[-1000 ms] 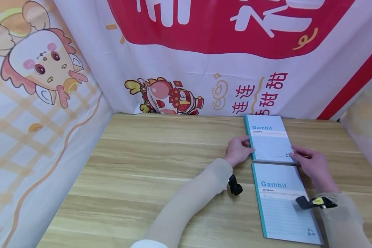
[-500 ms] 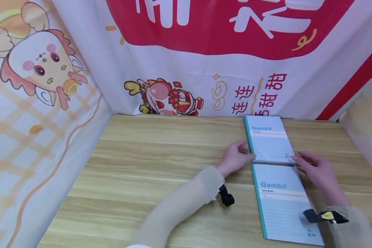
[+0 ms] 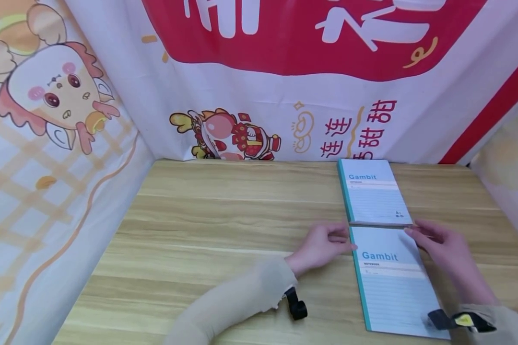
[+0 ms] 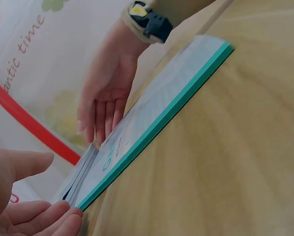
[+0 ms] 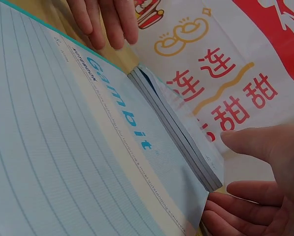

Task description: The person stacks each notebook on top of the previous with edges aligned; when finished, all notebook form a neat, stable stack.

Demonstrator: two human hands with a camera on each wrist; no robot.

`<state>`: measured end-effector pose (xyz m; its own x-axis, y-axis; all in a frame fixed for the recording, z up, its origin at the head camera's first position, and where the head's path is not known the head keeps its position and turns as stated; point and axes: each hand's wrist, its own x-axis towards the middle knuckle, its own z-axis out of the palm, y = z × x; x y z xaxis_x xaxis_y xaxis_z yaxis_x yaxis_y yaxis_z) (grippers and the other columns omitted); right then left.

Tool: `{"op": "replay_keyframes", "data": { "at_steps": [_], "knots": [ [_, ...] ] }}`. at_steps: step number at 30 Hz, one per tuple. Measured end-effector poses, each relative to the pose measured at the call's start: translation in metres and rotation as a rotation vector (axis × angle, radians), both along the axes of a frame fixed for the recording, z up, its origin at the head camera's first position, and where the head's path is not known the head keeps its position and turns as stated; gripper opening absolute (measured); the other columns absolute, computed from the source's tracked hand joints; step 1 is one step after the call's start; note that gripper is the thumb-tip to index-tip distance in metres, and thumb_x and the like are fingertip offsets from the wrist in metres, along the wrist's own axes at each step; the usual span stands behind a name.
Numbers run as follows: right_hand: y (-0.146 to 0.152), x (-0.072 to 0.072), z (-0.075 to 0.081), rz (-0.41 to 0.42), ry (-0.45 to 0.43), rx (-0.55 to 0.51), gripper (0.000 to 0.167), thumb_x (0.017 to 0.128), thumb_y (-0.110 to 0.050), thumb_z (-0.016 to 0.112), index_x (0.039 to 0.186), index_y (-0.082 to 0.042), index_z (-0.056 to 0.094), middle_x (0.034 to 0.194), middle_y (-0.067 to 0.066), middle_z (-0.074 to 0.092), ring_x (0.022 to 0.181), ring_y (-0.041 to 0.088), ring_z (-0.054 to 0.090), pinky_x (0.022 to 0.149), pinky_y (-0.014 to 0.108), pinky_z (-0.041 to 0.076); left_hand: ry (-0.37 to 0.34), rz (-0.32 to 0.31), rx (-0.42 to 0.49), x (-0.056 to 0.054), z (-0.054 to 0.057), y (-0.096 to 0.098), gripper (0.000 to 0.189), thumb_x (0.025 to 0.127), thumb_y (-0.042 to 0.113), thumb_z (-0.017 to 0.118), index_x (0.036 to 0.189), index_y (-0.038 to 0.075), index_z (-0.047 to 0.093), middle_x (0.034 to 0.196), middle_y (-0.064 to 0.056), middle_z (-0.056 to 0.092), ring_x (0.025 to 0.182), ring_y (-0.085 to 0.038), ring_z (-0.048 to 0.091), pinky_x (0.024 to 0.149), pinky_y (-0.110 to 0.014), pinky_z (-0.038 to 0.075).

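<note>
Two light-blue "Gambit" notebooks with teal spines lie in line on the table, one behind the other. The near notebook (image 3: pixel 397 297) lies flat. Behind it, the far notebook (image 3: pixel 373 191) shows a thicker layered edge in the right wrist view, like a small stack. My left hand (image 3: pixel 321 247) is at the near notebook's teal spine, fingers relaxed and thumb apart from them in the left wrist view. At the opposite side, my right hand (image 3: pixel 446 249) has its fingertips by that notebook's far right corner, with the thumb raised in the right wrist view. Neither hand grips anything.
The wood-grain table (image 3: pixel 224 215) extends left of the notebooks. A printed white and red cloth (image 3: pixel 250 86) hangs along the table's back edge, and another patterned cloth (image 3: pixel 64 201) covers the left side. Each wrist carries a small black camera (image 3: pixel 297 306).
Both hands have left the sides of the far notebook and come nearer, to the sides of the near notebook. The notebooks stay in place.
</note>
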<state>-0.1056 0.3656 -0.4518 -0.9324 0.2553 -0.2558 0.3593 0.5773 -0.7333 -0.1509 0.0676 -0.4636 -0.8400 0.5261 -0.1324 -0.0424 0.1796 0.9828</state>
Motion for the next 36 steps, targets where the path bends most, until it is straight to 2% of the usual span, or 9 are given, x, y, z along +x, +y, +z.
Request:
{"op": "replay_keyframes", "data": {
  "at_steps": [5,8,16,21,26,31,36],
  "knots": [
    [-0.002,0.007,0.000,0.006,-0.010,-0.011,0.093,0.094,-0.067,0.057,0.158,-0.005,0.032,0.145,0.030,0.046,0.130,0.048,0.046,0.088,0.056,0.049,-0.019,-0.039,-0.006,0.015,0.002,-0.004,0.057,0.088,0.022,0.082,0.138,0.003,0.061,0.126,-0.002,0.069,0.107,-0.008,0.067,0.086,-0.018,0.054],
    [-0.002,0.011,-0.001,0.018,-0.008,-0.004,0.092,0.094,-0.066,0.057,0.158,-0.004,0.033,0.145,0.030,0.047,0.129,0.048,0.046,0.089,0.058,0.048,-0.060,-0.053,-0.004,0.023,0.004,-0.007,0.058,0.088,0.022,0.083,0.138,0.003,0.061,0.128,-0.002,0.068,0.109,-0.008,0.066,0.088,-0.018,0.053],
    [0.002,0.026,0.001,0.011,-0.078,-0.007,0.098,0.092,-0.069,0.058,0.158,-0.002,0.031,0.146,0.032,0.044,0.129,0.047,0.045,0.091,0.060,0.048,-0.188,-0.070,0.041,0.046,-0.001,-0.016,0.061,0.088,0.018,0.082,0.141,0.002,0.058,0.129,0.000,0.068,0.111,-0.007,0.065,0.093,-0.020,0.051],
    [0.004,0.035,-0.001,0.026,-0.067,0.028,0.097,0.092,-0.069,0.059,0.156,-0.001,0.034,0.145,0.031,0.047,0.127,0.047,0.048,0.090,0.060,0.047,-0.290,-0.104,0.088,0.057,0.000,-0.019,0.059,0.090,0.017,0.079,0.141,0.000,0.057,0.123,0.001,0.070,0.112,-0.006,0.063,0.095,-0.024,0.052],
    [0.006,0.042,0.002,0.057,-0.079,0.035,0.097,0.092,-0.068,0.059,0.156,0.001,0.035,0.148,0.032,0.044,0.126,0.046,0.048,0.091,0.059,0.047,-0.363,-0.131,0.129,0.062,0.001,-0.018,0.057,0.092,0.015,0.077,0.142,-0.002,0.055,0.121,-0.002,0.071,0.111,-0.008,0.064,0.093,-0.026,0.054],
    [0.008,0.043,0.006,0.068,-0.137,0.012,0.102,0.091,-0.070,0.059,0.157,0.002,0.031,0.150,0.032,0.041,0.127,0.046,0.048,0.090,0.055,0.052,-0.369,-0.120,0.130,0.062,0.001,-0.015,0.057,0.092,0.015,0.076,0.141,-0.003,0.055,0.119,-0.003,0.071,0.110,-0.010,0.065,0.091,-0.027,0.055],
    [0.010,0.042,0.007,0.078,-0.182,0.012,0.106,0.089,-0.073,0.060,0.158,0.000,0.028,0.152,0.032,0.040,0.129,0.047,0.047,0.090,0.055,0.051,-0.369,-0.094,0.114,0.060,0.002,-0.014,0.056,0.092,0.015,0.077,0.140,-0.004,0.055,0.114,-0.003,0.072,0.105,-0.010,0.066,0.091,-0.028,0.056]
  ]
}}
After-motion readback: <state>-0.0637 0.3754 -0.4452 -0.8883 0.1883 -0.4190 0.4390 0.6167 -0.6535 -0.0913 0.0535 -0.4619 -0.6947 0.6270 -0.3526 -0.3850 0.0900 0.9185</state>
